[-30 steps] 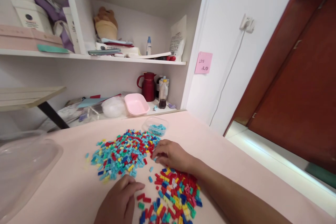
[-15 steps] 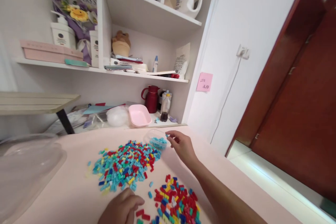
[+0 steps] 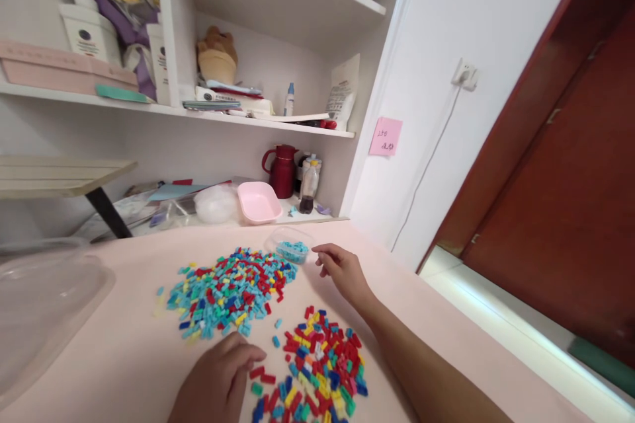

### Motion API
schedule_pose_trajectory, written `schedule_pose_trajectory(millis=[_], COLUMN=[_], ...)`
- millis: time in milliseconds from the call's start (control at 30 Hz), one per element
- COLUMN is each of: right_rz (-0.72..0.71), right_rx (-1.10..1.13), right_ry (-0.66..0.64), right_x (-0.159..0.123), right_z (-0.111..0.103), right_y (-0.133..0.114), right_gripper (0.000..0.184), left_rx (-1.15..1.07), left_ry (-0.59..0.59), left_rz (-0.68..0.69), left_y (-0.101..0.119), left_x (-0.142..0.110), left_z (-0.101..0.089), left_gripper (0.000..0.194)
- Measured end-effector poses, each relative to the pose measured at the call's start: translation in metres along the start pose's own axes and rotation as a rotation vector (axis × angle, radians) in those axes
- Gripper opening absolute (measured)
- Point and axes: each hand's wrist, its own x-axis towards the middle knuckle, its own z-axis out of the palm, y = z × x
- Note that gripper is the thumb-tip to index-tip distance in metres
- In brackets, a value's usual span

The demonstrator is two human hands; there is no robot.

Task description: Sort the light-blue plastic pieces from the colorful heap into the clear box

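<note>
My right hand (image 3: 342, 275) hovers just right of a small clear plastic container (image 3: 290, 238). Its index finger points toward the rim, the other fingers bend loosely, and nothing shows between them. Light blue toy bricks (image 3: 294, 250) lie inside that container. My left hand (image 3: 215, 370) rests on the table at the lower middle, fingers loosely bent and holding nothing visible. Beyond it spreads a large pile of mixed, mostly light blue bricks (image 3: 233, 291). To its right lies a second pile of red, yellow, blue and green bricks (image 3: 322, 363), with two red bricks (image 3: 262, 375) close to its fingertips.
A large clear plastic tub (image 3: 49, 310) stands at the left. Behind the table, a shelf holds a pink tray (image 3: 258, 203), a red jug (image 3: 282, 172) and a bottle of dark liquid (image 3: 308, 188). A wooden board (image 3: 59, 175) on a black leg juts in from the left.
My right hand went from the big pile's edge up to the small container with a light blue brick, which no longer shows in its fingers. My left hand stayed about in place. The view tilted.
</note>
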Motion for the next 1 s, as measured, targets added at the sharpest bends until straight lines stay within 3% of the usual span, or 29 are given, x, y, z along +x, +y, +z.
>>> schedule_pose_trajectory(millis=[133,300,433,800,900,1000], right_rz=[-0.067,-0.283,-0.374,-0.383,-0.257,-0.046], right_rx=[-0.032,-0.137,-0.17,-0.233,-0.172,-0.074], right_ry=[-0.233,-0.509,-0.662,-0.652,-0.588,-0.436], right_x=[-0.008,-0.021,-0.026,-0.028,-0.024,-0.014], right_z=[0.008,0.017,0.024,0.034,0.029,0.023], right_y=[-0.014,-0.038,-0.038,-0.031,-0.03,-0.024], right_gripper=[0.024,0.017,0.018,0.011,0.014,0.012], left_rx=[-0.007,-0.021,-0.041,-0.015,-0.025,-0.064], left_ry=[-0.016,-0.044,-0.029,-0.044,-0.038,-0.038], left_rz=[-0.036,-0.067,-0.051,-0.05,-0.042,-0.011], left_y=[0.003,0.006,0.007,0.004,0.0,-0.002], left_x=[0.0,-0.001,0.0,-0.002,0.0,0.003], left_z=[-0.001,-0.003,-0.003,-0.002,-0.002,-0.002], left_gripper=[0.031,0.034,0.034,0.035,0.032,0.029])
